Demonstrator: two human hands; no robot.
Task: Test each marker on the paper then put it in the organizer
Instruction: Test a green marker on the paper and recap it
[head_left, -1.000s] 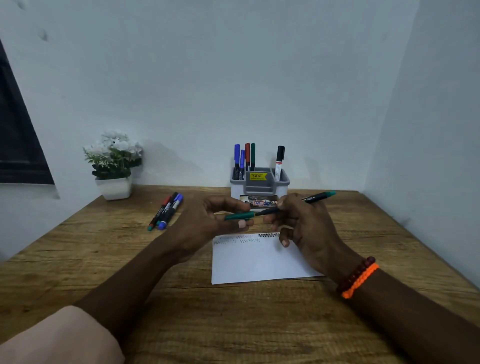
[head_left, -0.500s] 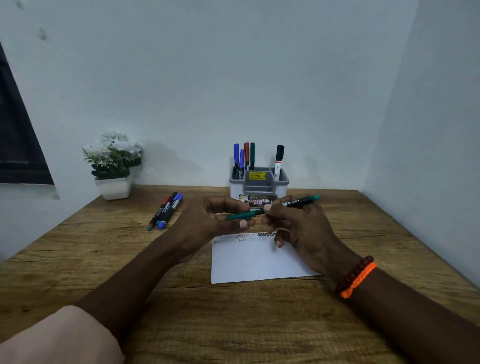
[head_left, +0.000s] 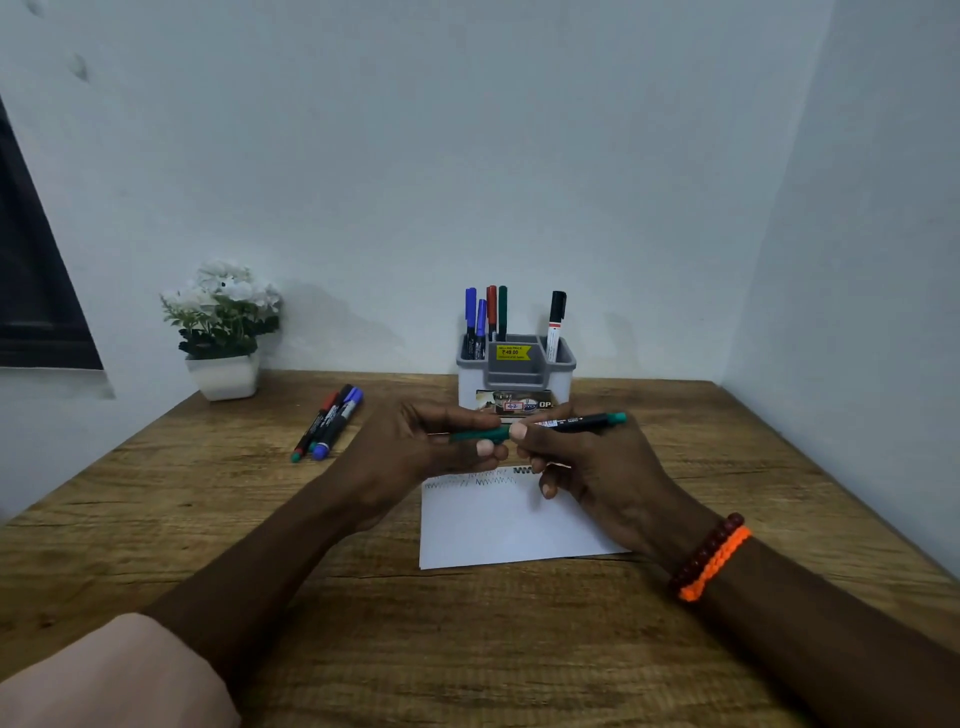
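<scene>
Green marker (head_left: 571, 422) held level above the paper (head_left: 514, 525), cap (head_left: 480, 434) meeting barrel.

Left hand (head_left: 415, 452) pinching the cap, right hand (head_left: 587, 467) gripping the barrel (seam hidden by fingers, so seating unclear). Risk, judged: cap pushed on crooked and left loose, ink drying or marking fingers. Organizer (head_left: 517, 371) behind on the desk (head_left: 467, 649); yellow sticker reads roughly "49.00", lower label "42".
</scene>
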